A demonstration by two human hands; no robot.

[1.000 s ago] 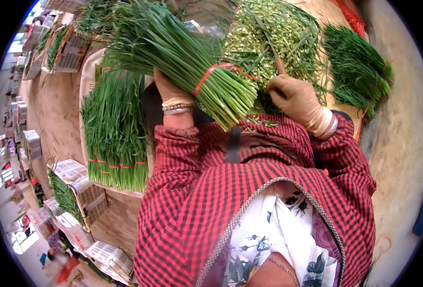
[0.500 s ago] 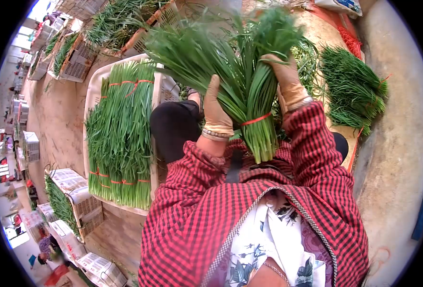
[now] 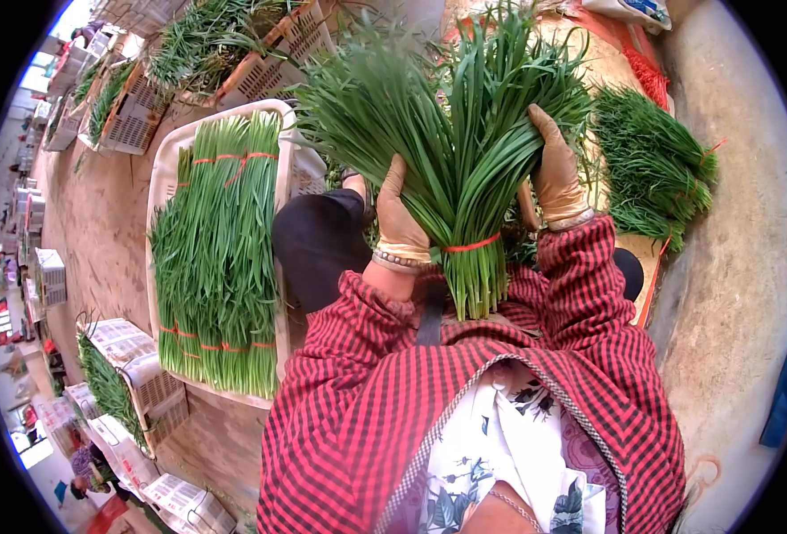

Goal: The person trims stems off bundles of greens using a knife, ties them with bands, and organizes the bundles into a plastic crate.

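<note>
Holding pair: two gloved hands are clasping the green bunch [image 3: 465, 178] from either side, just in front of the lap.

Left hand [image 3: 404, 212]: it is curving round the left flank of the leaves, thumb pointing upward, the other fingers hiding behind the bunch (how tightly they are pressing, one cannot tell). A bracelet [image 3: 400, 260] is circling the wrist.

Right hand [image 3: 554, 169]: it is bracing the right flank a little higher, one digit pointing up against the leaves, the rest mostly hiding from view.

Red band [image 3: 474, 243]: it is cinching the stems below both hands; leaves are fanning out above it, and the stem ends are pointing toward the lap.

Brown handle-like piece [image 3: 528, 206]: it is showing between the bunch and the right hand, partly covered.

Dark trouser leg [image 3: 318, 245]: it is bending between the left hand and the pale crate.

Pale crate [image 3: 287, 147]: it is standing on the left, holding banded bunches [image 3: 220, 240] side by side, with red bands showing near both ends.

Board [image 3: 637, 254]: on the right, it is bearing darker green bunches [image 3: 647, 160], with a heap of red ties [image 3: 647, 76] lying beyond them.

Background: another person [image 3: 91, 463] is appearing small at lower left.
</note>
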